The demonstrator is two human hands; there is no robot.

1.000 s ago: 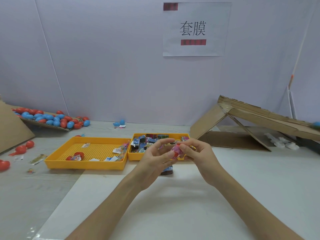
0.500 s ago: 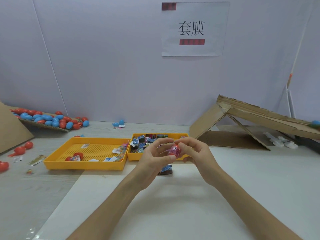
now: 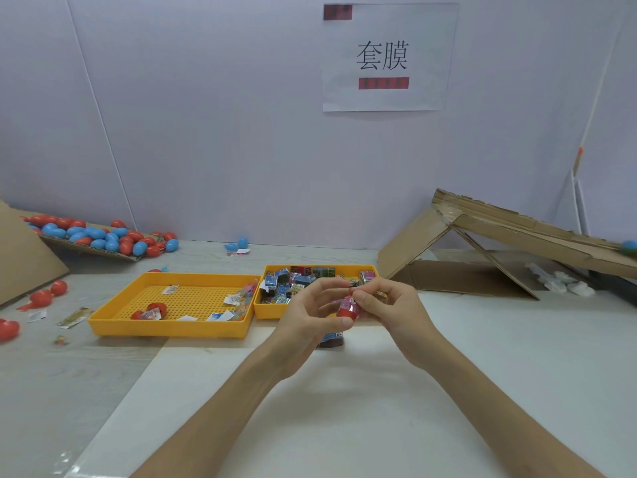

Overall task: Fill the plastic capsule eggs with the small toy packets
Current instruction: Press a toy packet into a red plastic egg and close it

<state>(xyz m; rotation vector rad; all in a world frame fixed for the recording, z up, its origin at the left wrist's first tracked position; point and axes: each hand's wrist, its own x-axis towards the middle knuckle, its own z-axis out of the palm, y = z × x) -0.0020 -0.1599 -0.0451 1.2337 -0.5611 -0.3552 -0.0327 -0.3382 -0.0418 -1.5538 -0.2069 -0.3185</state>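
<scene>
Glossy red capsule egg (image 3: pixel 348 307) (oval) between both hands' fingertips

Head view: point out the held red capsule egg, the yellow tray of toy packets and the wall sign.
red capsule egg (image 3: pixel 348 307): head view, its red side.
yellow packet tray (image 3: pixel 270 311): head view, front wall.
wall sign (image 3: pixel 435 46): head view, blank right margin.

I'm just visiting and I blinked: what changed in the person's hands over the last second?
The pink packet that stuck out of the red capsule egg has been pushed mostly inside; only a small patch shows. The left hand and right hand kept their grip on it, in about the same place. The yellow trays stayed put.
</scene>
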